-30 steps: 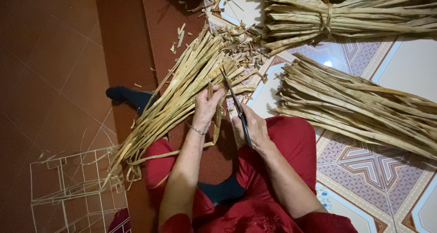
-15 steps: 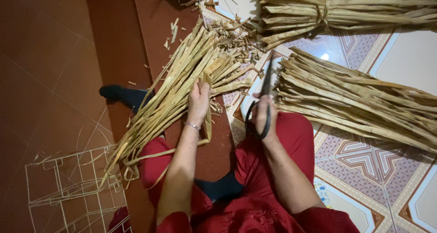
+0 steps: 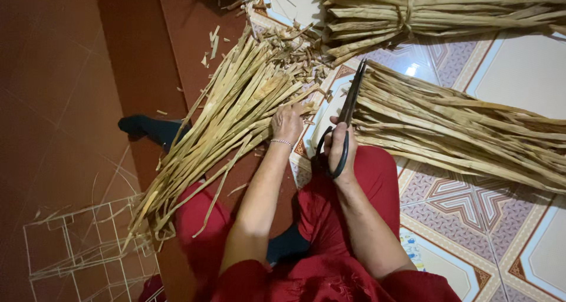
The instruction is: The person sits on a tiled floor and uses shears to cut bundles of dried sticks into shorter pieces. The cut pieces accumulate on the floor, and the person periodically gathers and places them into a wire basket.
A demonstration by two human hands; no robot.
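Observation:
My left hand [image 3: 287,123] rests on a loose sheaf of long dried plant strips [image 3: 224,119] lying across my red-trousered knee, fingers pressed on the strips near their cut ends. My right hand [image 3: 340,150] grips black-handled scissors [image 3: 346,113], blades closed and pointing away toward a second flat pile of dried strips [image 3: 460,128] on the tiled floor to the right. A bracelet circles my left wrist.
A tied bundle of dried strips [image 3: 436,10] lies at the top. Short cut scraps [image 3: 295,42] litter the floor near the sheaf's end. A white wire frame [image 3: 76,249] stands at lower left on the brown floor. My dark-socked foot [image 3: 144,127] sticks out left.
My right hand swung the scissors from the sheaf on my knee toward the right pile. My left hand stayed on the sheaf.

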